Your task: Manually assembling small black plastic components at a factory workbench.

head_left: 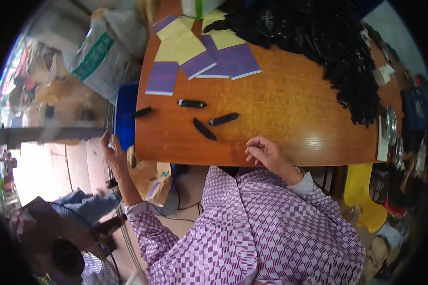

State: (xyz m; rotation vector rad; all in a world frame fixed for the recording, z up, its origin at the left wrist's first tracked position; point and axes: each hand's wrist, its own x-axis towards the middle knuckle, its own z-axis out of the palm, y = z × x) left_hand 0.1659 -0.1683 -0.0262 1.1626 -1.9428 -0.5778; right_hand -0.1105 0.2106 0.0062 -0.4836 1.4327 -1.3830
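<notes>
My left hand (113, 154) is past the table's left edge, beside a blue bin (125, 114). Its fingers are apart, and I see nothing held in them. Over the near edge of the wooden table (290, 109), my right hand (267, 153) hovers or rests with loosely bent fingers and nothing in it. Ahead of it lie a black elongated piece (224, 119), a darker one (204, 129) and another with a pale shiny strip (192, 103). One more black piece (141, 112) juts over the left edge above the bin. What these pieces are, I cannot tell.
Purple-and-yellow paper sheets or packets (162, 78) overlap at the back left. A big heap of black pieces (314, 42) covers the back right. A white sack (100, 57) stands left, a brown paper bag (152, 183) below, a fan (57, 237) lower left, a yellow stool (359, 199) right.
</notes>
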